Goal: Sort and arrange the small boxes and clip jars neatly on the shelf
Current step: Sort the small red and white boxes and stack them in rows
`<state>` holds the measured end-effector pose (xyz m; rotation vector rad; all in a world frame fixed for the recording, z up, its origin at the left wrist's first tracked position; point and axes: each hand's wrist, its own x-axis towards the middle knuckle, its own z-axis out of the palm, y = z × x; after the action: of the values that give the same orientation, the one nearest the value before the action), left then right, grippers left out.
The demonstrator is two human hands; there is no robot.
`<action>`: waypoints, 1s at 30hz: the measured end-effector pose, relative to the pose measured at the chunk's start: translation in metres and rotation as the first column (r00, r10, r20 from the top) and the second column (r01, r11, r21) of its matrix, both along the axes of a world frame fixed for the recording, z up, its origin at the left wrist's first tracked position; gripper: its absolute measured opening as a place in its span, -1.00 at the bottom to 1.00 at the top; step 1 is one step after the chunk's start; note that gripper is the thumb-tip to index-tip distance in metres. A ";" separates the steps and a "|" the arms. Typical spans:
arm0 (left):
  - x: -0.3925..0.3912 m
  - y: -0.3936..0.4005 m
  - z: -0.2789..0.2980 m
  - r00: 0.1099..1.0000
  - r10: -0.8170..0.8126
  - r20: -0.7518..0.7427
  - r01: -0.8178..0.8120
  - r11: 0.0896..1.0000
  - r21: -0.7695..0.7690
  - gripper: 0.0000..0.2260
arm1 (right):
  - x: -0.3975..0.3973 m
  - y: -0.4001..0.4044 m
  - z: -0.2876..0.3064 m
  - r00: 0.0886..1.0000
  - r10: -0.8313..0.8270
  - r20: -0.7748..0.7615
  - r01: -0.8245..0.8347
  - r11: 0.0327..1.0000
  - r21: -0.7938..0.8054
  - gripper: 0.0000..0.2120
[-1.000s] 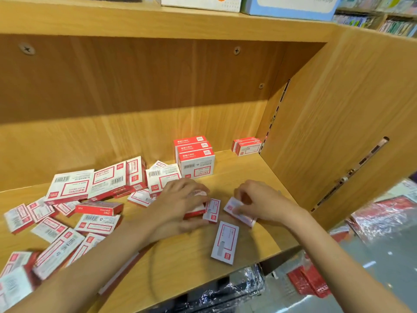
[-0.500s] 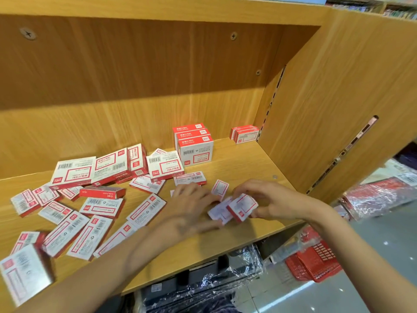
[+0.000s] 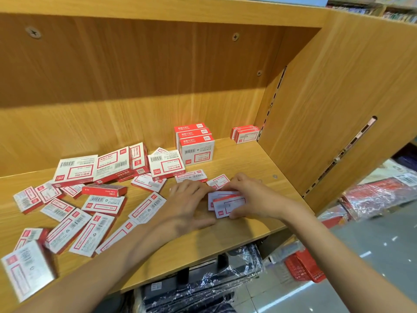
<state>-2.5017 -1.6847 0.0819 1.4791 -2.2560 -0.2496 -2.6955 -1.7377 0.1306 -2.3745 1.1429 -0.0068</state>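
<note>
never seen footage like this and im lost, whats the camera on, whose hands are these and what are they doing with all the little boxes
There is no machine here. A person wears a wide-angle camera on the head, so you look forward and down at their own two bare hands. The wooden shelf carries many small red-and-white boxes: a loose scatter on the left, a neat stack near the back, and another small stack in the far right corner. The right hand pinches a few small boxes together, and the left hand lies beside them with fingers touching the bundle.
</note>
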 end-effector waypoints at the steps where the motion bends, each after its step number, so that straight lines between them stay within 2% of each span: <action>1: -0.001 -0.002 0.004 0.999 -0.001 -0.033 0.001 1.000 0.003 -0.37 | 0.001 -0.001 -0.002 1.000 -0.011 0.018 0.011 1.000 -0.024 -0.50; 5: -0.007 -0.010 0.017 0.983 -0.040 -0.178 0.044 0.999 0.023 -0.51 | -0.004 -0.007 -0.004 0.983 -0.052 0.178 0.071 0.992 -0.106 -0.68; 7: -0.011 -0.016 0.018 0.979 -0.054 -0.195 0.062 0.997 0.037 -0.63 | -0.007 -0.009 -0.004 0.968 -0.041 0.248 0.070 0.992 -0.110 -0.71; 10: -0.018 -0.027 0.018 0.973 -0.066 -0.221 0.060 0.998 -0.031 -0.73 | -0.013 -0.016 -0.003 0.958 -0.035 0.284 0.078 0.987 -0.142 -0.73; 15: -0.039 -0.051 0.025 0.957 -0.021 -0.290 0.025 1.000 0.007 -0.80 | -0.030 -0.029 0.011 0.986 -0.002 0.167 0.060 0.938 -0.342 -0.75; 18: -0.046 -0.067 0.026 0.955 0.012 -0.297 0.001 0.999 0.044 -0.75 | -0.038 -0.043 0.009 0.995 -0.082 0.050 0.096 0.871 -0.482 -0.76; 23: -0.051 -0.094 0.023 0.960 0.144 -0.242 -0.103 0.980 0.172 -0.62 | -0.043 -0.084 0.001 0.964 -0.258 0.068 0.246 0.763 -0.598 -0.83; 30: -0.072 -0.141 0.025 0.908 0.314 -0.278 -0.207 0.912 0.353 -0.54 | -0.010 -0.129 -0.004 0.934 -0.358 -0.017 0.228 0.631 -0.742 -0.74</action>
<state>-2.5739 -1.8253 0.1065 1.7335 -1.7832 -0.7464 -2.7059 -1.8663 0.1267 -2.8541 1.8859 -0.4856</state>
